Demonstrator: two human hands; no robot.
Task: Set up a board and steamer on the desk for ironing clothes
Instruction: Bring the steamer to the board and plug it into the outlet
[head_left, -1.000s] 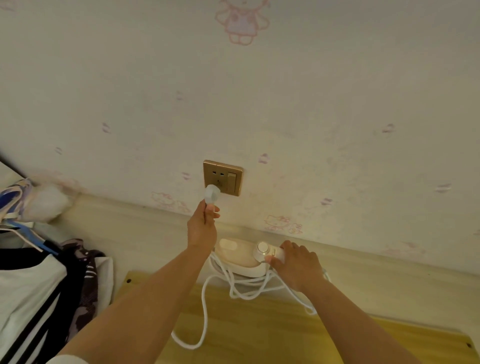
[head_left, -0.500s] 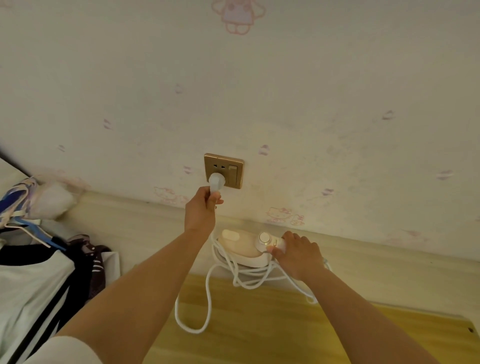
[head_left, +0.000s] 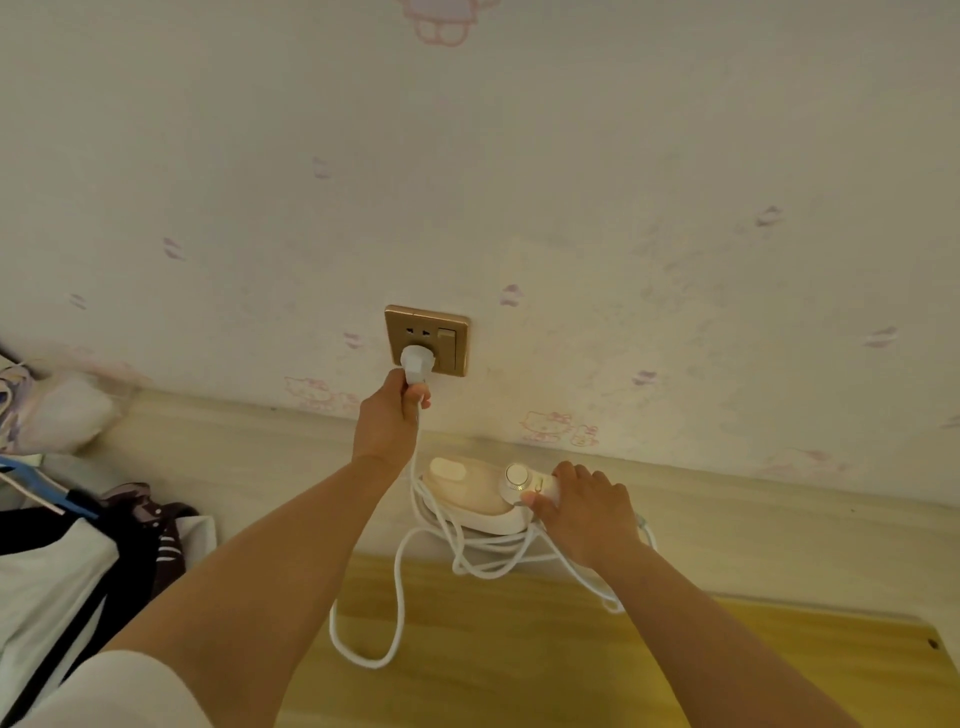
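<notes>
The left hand (head_left: 390, 421) is reaching up and forward to the wall, arm nearly straight, its forearm running diagonally from the lower left of the view. Its grip is closing around the white plug (head_left: 415, 362), fingers wrapped round the plug's lower end where the cord (head_left: 399, 582) leaves it. The plug is sitting against the lower part of the gold socket (head_left: 427, 340), below the two small slots at the top of the plate; whether the pins are fully seated cannot be told. A switch is occupying the right side of the plate.

The right hand (head_left: 584, 512) is reaching forward lower down, palm down, wrist bent slightly, and is resting on the steamer (head_left: 475, 493). Its grip is curling over the steamer's right end, the thumb lying just under the round white dial (head_left: 516, 475) and the fingers draped over the handle part beyond it. The steamer is lying flat at the back of the desk (head_left: 571, 660), close against the pale ledge under the wall, between the two hands and below the socket.

The cord is hanging down from the plug, passing beside the left wrist, looping in loose coils under and in front of the steamer, with one long loop trailing forward over the wooden desk.

At the left edge, clothes (head_left: 62, 577) in black and white are hanging on a blue hanger (head_left: 49, 486), well apart from the steamer. The wall is carrying faint pink cartoon prints.
</notes>
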